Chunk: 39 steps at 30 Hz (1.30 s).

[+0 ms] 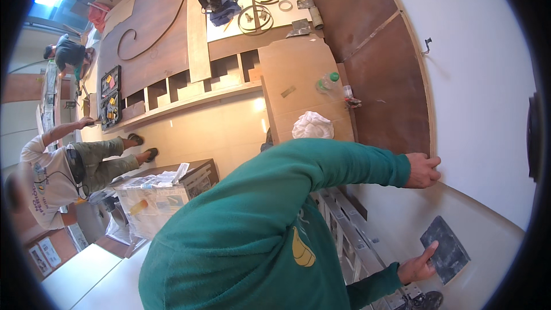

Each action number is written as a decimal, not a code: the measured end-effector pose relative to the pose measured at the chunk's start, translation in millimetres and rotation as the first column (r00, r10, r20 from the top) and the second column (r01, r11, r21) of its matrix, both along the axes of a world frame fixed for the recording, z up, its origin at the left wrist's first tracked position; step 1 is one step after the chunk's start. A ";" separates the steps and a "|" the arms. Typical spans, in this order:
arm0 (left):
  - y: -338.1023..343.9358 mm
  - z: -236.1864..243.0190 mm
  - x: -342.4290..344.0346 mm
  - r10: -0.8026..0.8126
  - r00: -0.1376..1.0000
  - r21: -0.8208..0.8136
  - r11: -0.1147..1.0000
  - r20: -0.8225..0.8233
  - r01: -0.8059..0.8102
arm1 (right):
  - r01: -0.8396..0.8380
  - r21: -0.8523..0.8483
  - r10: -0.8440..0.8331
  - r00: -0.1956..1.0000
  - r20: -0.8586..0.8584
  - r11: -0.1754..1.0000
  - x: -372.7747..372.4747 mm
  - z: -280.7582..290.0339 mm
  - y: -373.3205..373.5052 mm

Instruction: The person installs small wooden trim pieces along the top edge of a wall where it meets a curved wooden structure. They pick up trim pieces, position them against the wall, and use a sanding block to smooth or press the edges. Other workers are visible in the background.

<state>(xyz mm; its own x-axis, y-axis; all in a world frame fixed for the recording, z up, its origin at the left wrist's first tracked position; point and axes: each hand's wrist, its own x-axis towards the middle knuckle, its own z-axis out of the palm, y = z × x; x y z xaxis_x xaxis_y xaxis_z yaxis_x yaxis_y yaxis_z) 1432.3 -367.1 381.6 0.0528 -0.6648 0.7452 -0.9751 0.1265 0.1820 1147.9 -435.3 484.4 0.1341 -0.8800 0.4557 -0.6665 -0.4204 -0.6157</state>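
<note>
My left hand (423, 170), at the end of a green sleeve, has its fingers curled at the corner of a large white panel (479, 103). The panel's thin brown edge runs past the fingertips. Lower down, my right hand (418, 268) holds a dark grey rectangular pad (445, 250), with the thumb on its near face and the other fingers mostly hidden behind it. The pad is tilted and stands out against a pale surface. A small dark metal hook or handle (426, 46) sticks out from the white panel above my left hand.
A metal ladder (359, 235) stands beside my body. Ahead are a cardboard-topped surface (298, 97) with a green-capped bottle (328, 82) and white cloth (313, 125), and brown panels with edging coils. At left are an open tool case (110, 97), a covered cabinet (155, 201) and two other people.
</note>
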 end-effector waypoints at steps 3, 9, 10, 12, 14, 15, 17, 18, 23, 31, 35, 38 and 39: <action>-3.5 -1.6 -3.0 0.039 0.999 -0.016 0.999 0.014 -0.039 | 0.074 0.031 -0.073 0.997 -0.021 0.997 5.7 3.1 21.4; -12.2 -1.7 -10.2 -0.003 0.997 -0.024 1.000 0.077 0.005 | -0.109 0.041 0.099 0.973 0.209 0.993 31.5 7.0 43.1; -11.8 -0.4 -9.1 -0.011 0.995 -0.022 1.000 0.095 0.013 | -0.198 -0.043 0.202 0.938 0.282 0.979 45.9 15.7 55.3; -19.3 2.4 -10.4 -0.009 0.990 0.014 1.000 0.139 0.007 | -0.263 -0.053 0.268 0.933 0.241 0.963 60.4 36.5 73.4; -27.0 -5.3 -11.6 0.101 0.987 -0.014 0.995 0.122 -0.100 | -0.390 -0.083 0.398 0.881 0.256 0.917 81.7 40.2 77.0; -30.0 -11.7 -17.1 0.177 0.982 -0.083 0.982 0.068 -0.171 | -0.455 -0.105 0.465 0.840 0.278 0.884 93.3 42.9 80.9; -5.6 -20.5 -10.7 0.256 0.964 -0.128 0.956 -0.069 -0.263 | -0.575 -0.152 0.590 0.739 0.327 0.804 111.1 47.1 91.4; 27.4 -28.9 -7.6 0.252 0.957 -0.085 0.960 -0.142 -0.265 | -0.617 -0.159 0.626 0.687 0.369 0.771 118.3 41.8 96.4; 272.9 -197.1 -16.3 0.616 0.718 0.441 0.770 -0.323 -0.462 | -0.768 0.168 0.736 0.640 0.221 0.618 150.1 1.6 130.4; 630.6 -257.4 -137.9 0.962 -0.173 0.928 0.252 -0.210 0.274 | -0.850 0.512 0.988 0.154 0.010 0.127 188.1 -134.8 223.2; 695.3 -254.2 -172.2 0.818 -0.427 0.877 0.468 -0.385 0.108 | -0.855 0.515 0.996 -0.085 -0.024 -0.060 266.8 -188.3 289.6; 724.9 -255.7 -187.7 0.685 -0.545 0.825 0.565 -0.483 -0.020 | -0.813 0.575 0.937 -0.266 -0.225 -0.093 339.5 -210.3 355.8; 740.1 -251.7 -187.2 0.666 -0.560 0.819 0.572 -0.493 -0.041 | -0.766 0.621 0.949 -0.296 -0.109 -0.168 355.5 -229.9 372.1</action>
<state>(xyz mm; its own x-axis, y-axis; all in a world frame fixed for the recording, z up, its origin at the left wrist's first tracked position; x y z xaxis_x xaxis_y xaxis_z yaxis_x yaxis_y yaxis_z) 1245.1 373.0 129.9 0.6140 0.0118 -0.7893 0.6916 -0.4900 0.5307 1503.4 -63.2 254.4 0.8942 0.3969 -0.2072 0.1679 -0.7262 -0.6667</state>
